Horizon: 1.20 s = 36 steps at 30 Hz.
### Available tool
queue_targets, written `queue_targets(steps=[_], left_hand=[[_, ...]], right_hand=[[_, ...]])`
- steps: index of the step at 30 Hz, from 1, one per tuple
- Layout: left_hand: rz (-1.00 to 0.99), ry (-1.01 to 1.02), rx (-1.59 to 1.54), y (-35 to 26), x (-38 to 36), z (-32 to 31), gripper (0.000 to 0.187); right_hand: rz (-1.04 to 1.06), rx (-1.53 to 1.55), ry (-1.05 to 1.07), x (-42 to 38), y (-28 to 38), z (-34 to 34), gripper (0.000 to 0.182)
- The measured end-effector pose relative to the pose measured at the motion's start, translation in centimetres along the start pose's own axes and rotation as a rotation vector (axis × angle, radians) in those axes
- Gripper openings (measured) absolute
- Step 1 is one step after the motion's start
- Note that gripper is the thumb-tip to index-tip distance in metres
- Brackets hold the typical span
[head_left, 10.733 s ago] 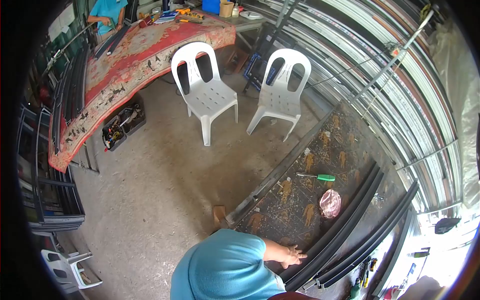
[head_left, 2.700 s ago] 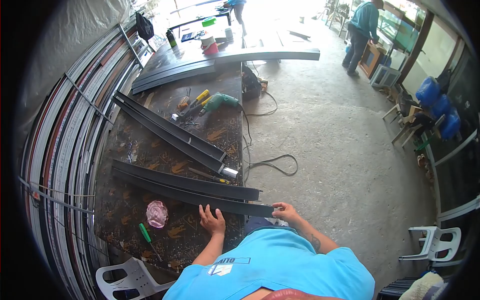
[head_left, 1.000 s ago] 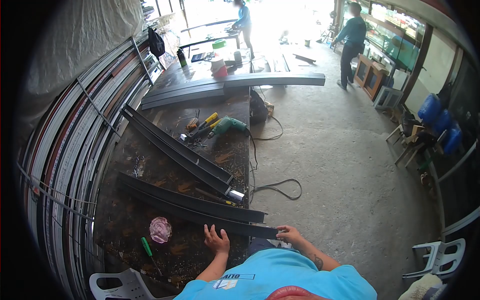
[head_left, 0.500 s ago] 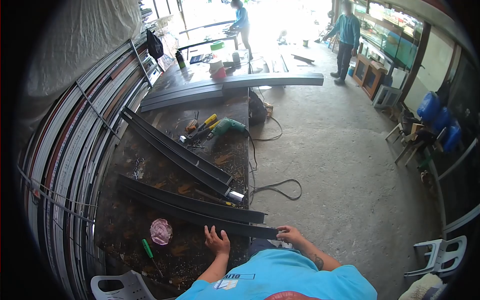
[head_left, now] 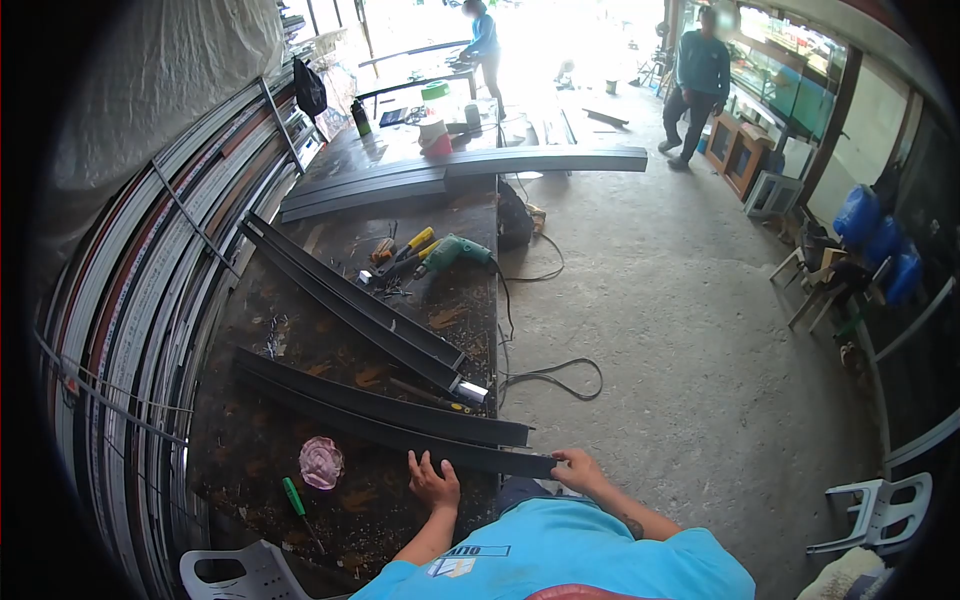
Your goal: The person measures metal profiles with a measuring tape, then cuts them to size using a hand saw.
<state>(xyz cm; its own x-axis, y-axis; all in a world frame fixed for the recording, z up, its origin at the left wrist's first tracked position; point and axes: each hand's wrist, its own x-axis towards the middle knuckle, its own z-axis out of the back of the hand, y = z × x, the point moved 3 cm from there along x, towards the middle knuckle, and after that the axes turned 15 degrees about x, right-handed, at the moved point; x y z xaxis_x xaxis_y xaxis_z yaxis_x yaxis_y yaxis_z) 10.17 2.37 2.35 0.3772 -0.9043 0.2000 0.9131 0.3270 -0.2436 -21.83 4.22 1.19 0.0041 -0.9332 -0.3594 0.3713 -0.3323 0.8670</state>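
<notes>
Along the near side of the dark worktable (head_left: 260,440) lie two long dark metal profiles. The nearer profile (head_left: 400,436) juts past the table's right edge, and my right hand (head_left: 580,472) grips its end between thumb and fingers. My left hand (head_left: 434,482) rests with fingers spread against the near edge of that same profile. A pink ruffled item (head_left: 321,463) sits left of my left hand, with a green-handled screwdriver (head_left: 294,497) below it. Another pair of dark profiles (head_left: 350,305) lies diagonally farther up the table.
A green drill (head_left: 458,252) and yellow-handled tool (head_left: 416,242) lie mid-table, beyond them grey profiles (head_left: 540,160). A cable (head_left: 570,375) loops on the floor. One person (head_left: 702,75) is at the back right, another (head_left: 484,45) at the far table. White chairs (head_left: 885,515) stand near.
The person at the back right has turned and shifted, with legs now apart and arms lowered. My right hand has moved very slightly; my left hand stays in place.
</notes>
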Motion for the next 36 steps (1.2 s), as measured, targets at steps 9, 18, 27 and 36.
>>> queue_targets(steps=[9,18,27,36], left_hand=[[0.003,-0.003,0.022,0.2,0.1,-0.4,0.052],[-0.009,-0.015,0.026,0.0,0.2,-0.1,0.051],[-0.015,0.008,-0.030,-0.1,0.2,0.2,0.052],[-0.011,-0.002,0.009,-0.2,0.2,0.2,0.051]], right_hand=[[0.090,-0.059,0.036,0.0,1.7,-0.4,0.043],[0.046,0.008,0.088,0.6,1.7,-0.4,0.045],[0.113,-0.006,-0.025,0.8,2.3,0.2,0.032],[0.177,-0.042,-0.133,1.1,1.7,0.3,0.026]])
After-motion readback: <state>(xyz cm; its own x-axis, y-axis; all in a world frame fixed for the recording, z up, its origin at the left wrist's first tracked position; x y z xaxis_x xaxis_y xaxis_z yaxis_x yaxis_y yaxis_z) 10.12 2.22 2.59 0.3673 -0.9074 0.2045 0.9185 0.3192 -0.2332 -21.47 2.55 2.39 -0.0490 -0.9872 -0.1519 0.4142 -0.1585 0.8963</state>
